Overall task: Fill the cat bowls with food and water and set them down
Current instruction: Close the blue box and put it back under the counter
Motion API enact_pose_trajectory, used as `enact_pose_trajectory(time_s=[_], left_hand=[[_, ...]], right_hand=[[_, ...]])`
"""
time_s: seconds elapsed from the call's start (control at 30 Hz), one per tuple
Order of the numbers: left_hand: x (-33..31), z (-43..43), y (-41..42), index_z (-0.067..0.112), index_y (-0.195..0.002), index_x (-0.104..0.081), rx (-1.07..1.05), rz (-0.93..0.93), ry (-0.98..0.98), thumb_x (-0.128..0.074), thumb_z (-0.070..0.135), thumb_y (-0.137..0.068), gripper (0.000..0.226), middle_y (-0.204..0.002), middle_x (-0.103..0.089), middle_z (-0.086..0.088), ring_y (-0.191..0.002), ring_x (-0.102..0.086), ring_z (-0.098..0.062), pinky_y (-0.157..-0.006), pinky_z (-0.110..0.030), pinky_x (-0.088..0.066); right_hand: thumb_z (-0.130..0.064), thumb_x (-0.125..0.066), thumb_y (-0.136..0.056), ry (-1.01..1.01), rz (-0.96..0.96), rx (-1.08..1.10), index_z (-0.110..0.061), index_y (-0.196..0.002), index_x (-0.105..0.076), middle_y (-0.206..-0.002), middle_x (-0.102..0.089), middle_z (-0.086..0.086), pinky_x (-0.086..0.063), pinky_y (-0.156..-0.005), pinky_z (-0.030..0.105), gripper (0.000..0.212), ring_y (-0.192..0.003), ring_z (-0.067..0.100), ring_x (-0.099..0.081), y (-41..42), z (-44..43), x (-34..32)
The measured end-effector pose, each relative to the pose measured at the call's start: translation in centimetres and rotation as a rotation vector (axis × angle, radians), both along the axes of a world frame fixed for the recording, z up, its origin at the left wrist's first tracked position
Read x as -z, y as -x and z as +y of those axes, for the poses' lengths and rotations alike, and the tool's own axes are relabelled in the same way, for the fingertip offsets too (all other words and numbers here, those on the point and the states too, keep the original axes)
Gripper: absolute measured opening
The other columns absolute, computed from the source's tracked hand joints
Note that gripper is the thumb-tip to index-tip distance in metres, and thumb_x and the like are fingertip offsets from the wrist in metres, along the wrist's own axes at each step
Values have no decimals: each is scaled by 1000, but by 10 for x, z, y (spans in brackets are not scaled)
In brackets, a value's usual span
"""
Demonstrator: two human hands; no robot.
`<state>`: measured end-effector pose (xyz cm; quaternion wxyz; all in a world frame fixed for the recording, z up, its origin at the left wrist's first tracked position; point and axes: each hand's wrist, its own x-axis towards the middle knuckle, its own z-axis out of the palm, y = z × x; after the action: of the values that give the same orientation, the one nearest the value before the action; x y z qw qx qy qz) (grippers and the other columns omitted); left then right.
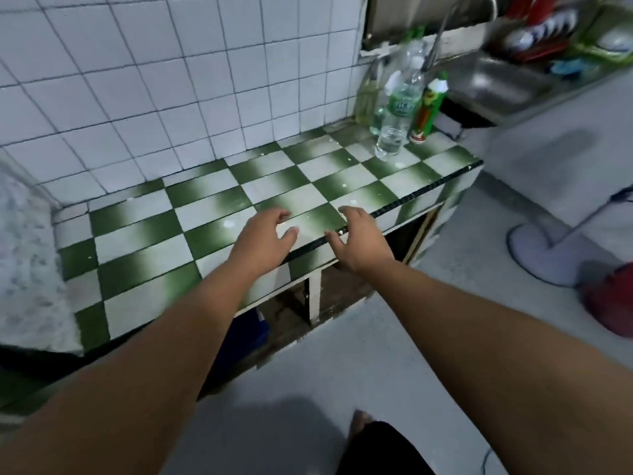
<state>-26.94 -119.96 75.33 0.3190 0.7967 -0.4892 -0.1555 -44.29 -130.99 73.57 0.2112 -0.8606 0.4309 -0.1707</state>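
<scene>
Both my arms reach forward over a green-and-white checkered tiled counter (144,231). My left hand (265,236) hovers above the counter near its front edge, fingers apart and holding nothing. My right hand (359,240) is at the counter's black front edge, fingers spread, also holding nothing. No cat bowl is in view. A clear plastic water bottle (399,111) with a green label stands at the counter's far right corner, well beyond both hands.
Beside the water bottle stand other bottles, one with a red and green label (428,111). A steel sink (503,84) with a tap lies behind them. A fan base (544,255) and a red object (613,303) sit on the floor at right. White tiled wall behind.
</scene>
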Motion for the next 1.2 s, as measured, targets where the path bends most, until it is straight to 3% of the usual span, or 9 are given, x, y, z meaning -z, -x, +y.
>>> enact_pose_trajectory(time_s=[0.3,0.5,0.6,0.73,0.9,1.0,1.1,1.13,1.2], left_hand=[[5,-151,30,20,-127,-64,44,179,15,-72,37,-93,39,-117,-66,2,-110,-63,-14,-89,-27,-45],[15,-282,46,22,-126,-65,15,239,-6,-73,42,-91,41,-126,-65,0,-116,-62,-16,-101,-33,-49],[19,-346,49,23,-128,-63,28,298,-23,-72,42,-93,42,-127,-63,2,-117,-60,-13,-99,-31,-47],[30,-416,47,22,-128,-62,-8,366,-30,-75,43,-90,45,-123,-63,0,-113,-62,-16,-97,-30,-49],[29,-473,44,15,-140,-54,-3,410,-35,-79,40,-87,63,-135,-60,-5,-115,-56,-15,-93,-27,-43],[27,-502,40,18,-148,-44,13,481,-27,-84,35,-84,77,-140,-56,-2,-124,-54,-16,-102,-31,-45],[33,-525,32,26,-136,-48,47,586,-16,-90,20,-77,72,-115,-60,21,-100,-59,4,-88,-15,-46],[37,-531,28,27,-128,-54,81,606,-17,-92,18,-73,67,-111,-64,24,-96,-62,7,-90,-17,-49],[47,-544,20,29,-119,-64,119,653,-5,-95,17,-68,60,-113,-75,15,-102,-70,-1,-103,-38,-53]], right_hand=[[-41,-57,-95,-24,-162,48,-16,-138,-49,-138,-54,2,-42,-107,36,51,-128,19,-49,39,-135,-9],[-39,-61,-93,-99,-282,141,-15,-134,-53,-132,-59,4,-48,-100,35,49,-117,17,-58,51,-273,-25],[-38,-63,-92,-116,-335,148,-15,-131,-56,-128,-62,2,-50,-99,36,46,-114,16,-59,49,-341,-31],[-35,-65,-91,-142,-367,163,-12,-127,-58,-124,-64,2,-50,-96,30,43,-109,15,-60,43,-408,-30],[-36,-70,-88,-150,-454,170,-12,-125,-57,-118,-64,3,-46,-82,18,45,-101,10,-58,26,-461,-34],[-44,-72,-85,-139,-525,169,-12,-133,-52,-127,-60,4,-50,-97,31,61,-112,15,-57,9,-488,-46],[-47,-72,-84,-194,-538,110,-13,-141,-47,-139,-55,4,-44,-108,34,71,-124,15,-52,-9,-508,-53],[-48,-72,-84,-236,-559,76,-15,-142,-46,-140,-55,3,-43,-109,34,72,-126,15,-52,-14,-512,-54],[-50,-70,-83,-297,-599,18,-19,-139,-51,-135,-61,-1,-46,-108,40,66,-124,14,-56,-23,-518,-51]])
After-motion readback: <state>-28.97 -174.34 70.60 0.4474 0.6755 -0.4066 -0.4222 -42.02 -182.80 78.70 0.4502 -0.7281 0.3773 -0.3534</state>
